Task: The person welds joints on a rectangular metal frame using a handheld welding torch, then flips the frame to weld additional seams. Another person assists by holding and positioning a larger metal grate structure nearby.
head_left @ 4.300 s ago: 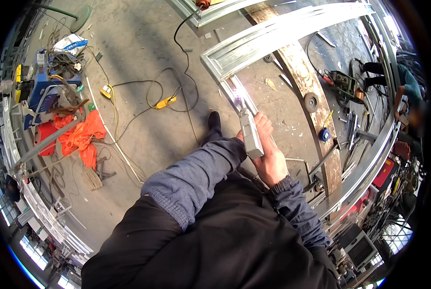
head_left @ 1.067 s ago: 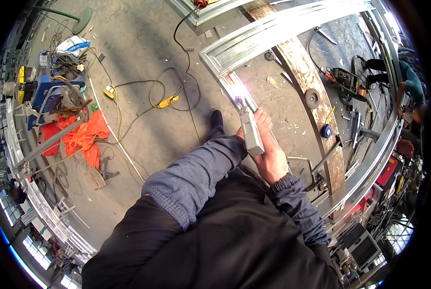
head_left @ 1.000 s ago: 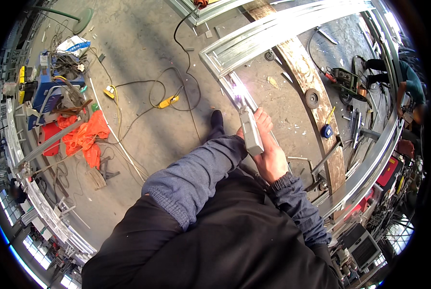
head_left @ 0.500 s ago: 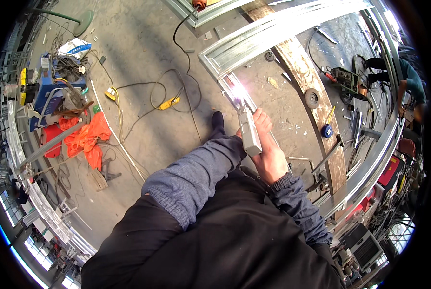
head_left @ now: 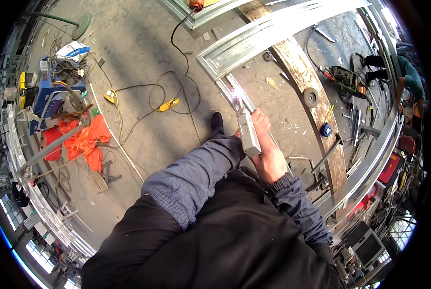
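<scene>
A silver, box-bodied welding gun [head_left: 249, 133] slants up and away from me, its narrow tip at a small purple-white glow. The glow sits on a narrow metal bar [head_left: 248, 99] below the corner of a large metal frame [head_left: 215, 61]. My right hand [head_left: 269, 156] is closed round the gun from the right side, fingers curled beside its body. Only a sliver of my left hand [head_left: 238, 133] shows at the gun's left side; its fingers are hidden behind the gun and sleeve.
Left lie a blue machine [head_left: 46, 98], orange cloth [head_left: 91, 139] and cables with a yellow connector [head_left: 168, 104]. To the right, a worn plank [head_left: 299, 70] bears a dark disc [head_left: 310, 98] and a blue tape measure [head_left: 326, 129]. Another person [head_left: 408, 79] bends at far right.
The glare at the gun's tip has shrunk from a broad white flare to a small purple glow. Both hands and the gun stay nearly in place.
</scene>
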Motion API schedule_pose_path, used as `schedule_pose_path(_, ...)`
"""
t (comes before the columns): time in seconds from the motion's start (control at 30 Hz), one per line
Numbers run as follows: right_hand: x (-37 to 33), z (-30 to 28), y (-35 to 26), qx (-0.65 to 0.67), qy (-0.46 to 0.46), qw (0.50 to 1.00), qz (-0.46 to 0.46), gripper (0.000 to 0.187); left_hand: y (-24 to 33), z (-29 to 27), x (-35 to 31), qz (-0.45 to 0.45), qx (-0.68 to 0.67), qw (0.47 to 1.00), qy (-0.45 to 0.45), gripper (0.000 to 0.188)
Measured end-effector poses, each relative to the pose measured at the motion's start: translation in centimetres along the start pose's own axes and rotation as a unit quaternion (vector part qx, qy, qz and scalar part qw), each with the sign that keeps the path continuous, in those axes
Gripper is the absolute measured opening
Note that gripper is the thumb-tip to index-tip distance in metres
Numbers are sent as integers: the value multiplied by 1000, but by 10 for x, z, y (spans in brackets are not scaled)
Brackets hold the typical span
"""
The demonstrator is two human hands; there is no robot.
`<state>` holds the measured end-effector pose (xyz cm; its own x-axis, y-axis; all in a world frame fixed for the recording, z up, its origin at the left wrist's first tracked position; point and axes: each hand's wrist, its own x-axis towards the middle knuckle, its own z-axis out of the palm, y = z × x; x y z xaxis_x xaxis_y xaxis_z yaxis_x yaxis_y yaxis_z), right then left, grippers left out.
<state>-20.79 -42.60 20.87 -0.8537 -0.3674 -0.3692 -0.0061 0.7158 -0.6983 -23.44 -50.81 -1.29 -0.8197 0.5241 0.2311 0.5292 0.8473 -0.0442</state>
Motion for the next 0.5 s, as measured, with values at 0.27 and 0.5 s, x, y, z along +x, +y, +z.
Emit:
schedule_pose_path(0.27, 1, -1, -1, -1, 11, 1000, -11, 84, -1, -9, 1, 0, -3, 1000, 20, 13)
schedule_pose_path(0.5, 0, -1, 3, -11, 7, 1000, -22, 85, 22, 27, 1, 80, 355, 926, -101, 14)
